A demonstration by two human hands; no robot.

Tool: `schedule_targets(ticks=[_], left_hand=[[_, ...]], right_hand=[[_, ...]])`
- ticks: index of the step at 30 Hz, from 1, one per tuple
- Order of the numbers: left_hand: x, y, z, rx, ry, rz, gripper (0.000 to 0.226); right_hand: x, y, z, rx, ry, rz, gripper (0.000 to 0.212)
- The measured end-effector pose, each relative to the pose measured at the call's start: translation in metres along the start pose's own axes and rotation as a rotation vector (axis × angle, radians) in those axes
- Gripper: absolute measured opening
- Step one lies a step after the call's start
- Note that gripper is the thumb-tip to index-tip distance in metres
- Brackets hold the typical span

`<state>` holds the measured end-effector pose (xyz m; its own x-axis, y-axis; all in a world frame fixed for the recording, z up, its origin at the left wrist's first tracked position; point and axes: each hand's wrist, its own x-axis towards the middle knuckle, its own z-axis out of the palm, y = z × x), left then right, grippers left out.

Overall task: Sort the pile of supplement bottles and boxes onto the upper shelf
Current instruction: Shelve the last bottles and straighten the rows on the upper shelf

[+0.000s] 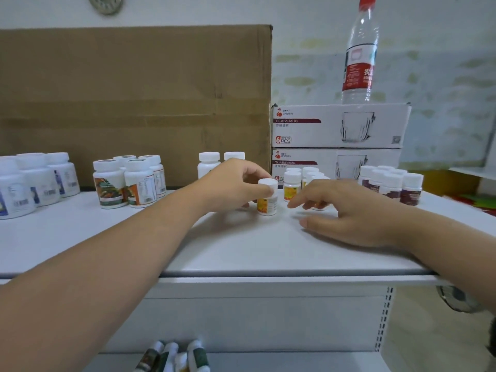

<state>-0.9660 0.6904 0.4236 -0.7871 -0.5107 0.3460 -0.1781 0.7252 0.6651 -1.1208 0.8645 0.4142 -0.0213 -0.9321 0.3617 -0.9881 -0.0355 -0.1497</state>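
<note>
My left hand [233, 185] grips the white cap of a small yellow-labelled bottle [267, 204] that stands upright on the white upper shelf [107, 237]. Just right of it, my right hand [346, 210] rests on the shelf with fingers spread, partly covering another yellow-labelled bottle [319, 205]. Behind them stands a cluster of yellow-labelled bottles [292, 185]. Blue-labelled bottles [40, 181] sit at the far left, orange-and-green ones [126, 183] left of centre, two plain white ones [209, 163] behind my left hand, and purple-labelled ones [394, 183] to the right.
A large cardboard sheet [134, 89] backs the shelf. Two stacked glass mug boxes [341, 127] stand at the back right with a water bottle [359, 52] on top. Several bottles [171, 357] lie on the lower shelf below.
</note>
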Motion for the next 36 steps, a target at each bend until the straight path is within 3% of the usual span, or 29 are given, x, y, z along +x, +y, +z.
schedule_targets(ticks=[8, 14, 25, 28, 32, 36], left_hand=[[0.013, 0.03, -0.008, 0.02, -0.011, 0.008, 0.015], [0.023, 0.034, 0.02, 0.069, 0.004, -0.054, 0.028], [0.018, 0.028, 0.041, -0.009, 0.067, -0.086, 0.038], [0.012, 0.03, 0.03, 0.172, 0.035, -0.06, 0.023], [-0.016, 0.034, -0.005, 0.631, -0.147, -0.025, 0.028], [-0.063, 0.021, -0.042, 0.717, -0.247, -0.1, 0.025]], right_hand=[[-0.015, -0.004, -0.015, -0.003, -0.346, 0.038, 0.046], [-0.032, -0.004, -0.006, 0.119, -0.229, 0.055, 0.039], [-0.031, -0.001, -0.004, 0.126, -0.221, 0.023, 0.038], [-0.031, -0.001, -0.004, 0.146, -0.225, 0.031, 0.038], [-0.029, -0.003, -0.008, 0.11, -0.224, 0.044, 0.035], [-0.022, -0.02, -0.015, 0.06, -0.216, 0.098, 0.03]])
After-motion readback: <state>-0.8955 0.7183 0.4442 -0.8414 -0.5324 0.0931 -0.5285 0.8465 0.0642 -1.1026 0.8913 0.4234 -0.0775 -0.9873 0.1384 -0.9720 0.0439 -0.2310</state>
